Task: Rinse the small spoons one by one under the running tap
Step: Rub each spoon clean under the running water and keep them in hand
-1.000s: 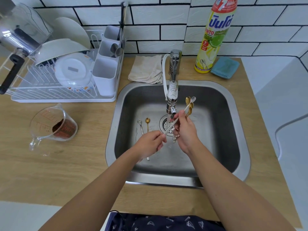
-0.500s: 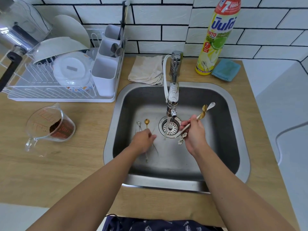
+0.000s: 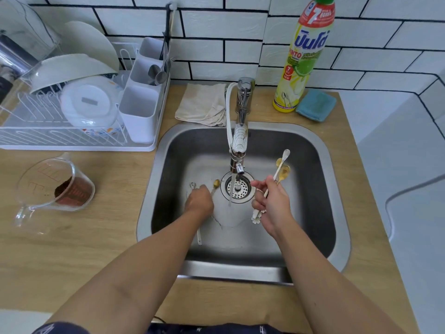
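Water runs from the tap [image 3: 238, 150] onto the drain strainer [image 3: 238, 188] of the steel sink [image 3: 320, 169]. My right hand [image 3: 272, 206] is closed on a bunch of small spoons [image 3: 282, 168], gold and silver bowls pointing up and right, to the right of the stream. My left hand [image 3: 200, 200] lies low on the sink floor, fingers curled over two small spoons: a gold spoon [image 3: 216, 183] and a silver spoon [image 3: 193, 185], whose handles pass under the hand. Whether it grips either, I cannot tell.
A white dish rack [image 3: 72, 138] with bowls, a lid and a cutlery caddy [image 3: 142, 109] stands back left. A glass measuring jug [image 3: 55, 189] with brown powder sits on the wooden counter. A folded cloth [image 3: 202, 104], a dish soap bottle [image 3: 301, 56] and a blue sponge [image 3: 316, 105] lie behind the sink.
My left hand let go of the spoon held under the tap and dropped to the two spoons on the sink floor. My right hand moved right, away from the stream, with its bunch.
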### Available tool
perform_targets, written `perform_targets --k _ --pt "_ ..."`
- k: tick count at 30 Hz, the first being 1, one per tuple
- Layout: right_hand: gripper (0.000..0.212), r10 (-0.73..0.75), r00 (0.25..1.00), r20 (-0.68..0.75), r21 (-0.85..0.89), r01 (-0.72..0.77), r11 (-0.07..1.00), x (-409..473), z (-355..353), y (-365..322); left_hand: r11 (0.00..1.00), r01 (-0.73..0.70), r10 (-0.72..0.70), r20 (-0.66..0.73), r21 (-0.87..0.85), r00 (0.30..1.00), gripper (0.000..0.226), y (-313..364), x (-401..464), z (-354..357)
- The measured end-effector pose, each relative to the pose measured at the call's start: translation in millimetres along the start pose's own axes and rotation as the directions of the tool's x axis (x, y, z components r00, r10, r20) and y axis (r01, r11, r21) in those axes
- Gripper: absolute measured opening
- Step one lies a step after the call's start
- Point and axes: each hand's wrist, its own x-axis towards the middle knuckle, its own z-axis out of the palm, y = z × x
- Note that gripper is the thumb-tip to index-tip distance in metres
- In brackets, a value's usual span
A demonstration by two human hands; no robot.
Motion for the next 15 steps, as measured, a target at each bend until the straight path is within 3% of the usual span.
perform_targets --k 3,7,9,12,15 --pt "0.018 -0.021 0.999 -0.03 -0.095 0.018 0.995 2 -2 1 0.99 -0.122 0.125 0.038 -0.063 0.991 0.028 9 -13 -6" --pt "0.008 -0.016 0.997 -0.082 -0.362 -0.015 0.932 3 -2 12 0.897 -0.106 0.173 0.119 -0.429 0.978 0.016 13 -43 -14" --pt "0.008 0.008 0.997 -0.081 -0.439 -0.043 0.898 1 2 22 0.843 -0.113 0.204 0.119 -0.526 0.972 0.011 12 -57 -18" --pt "0.017 0.035 0.999 -0.013 -0.497 -0.037 0.867 -2 13 33 0.811 -0.136 0.229 0.096 -0.569 0.969 0.009 10 -71 -26" --pt "0.01 -0.004 0.998 0.066 -0.534 0.039 0.845 -2 21 39 0.803 -0.14 0.238 0.096 -0.579 0.967 0.009 6 -79 -32"
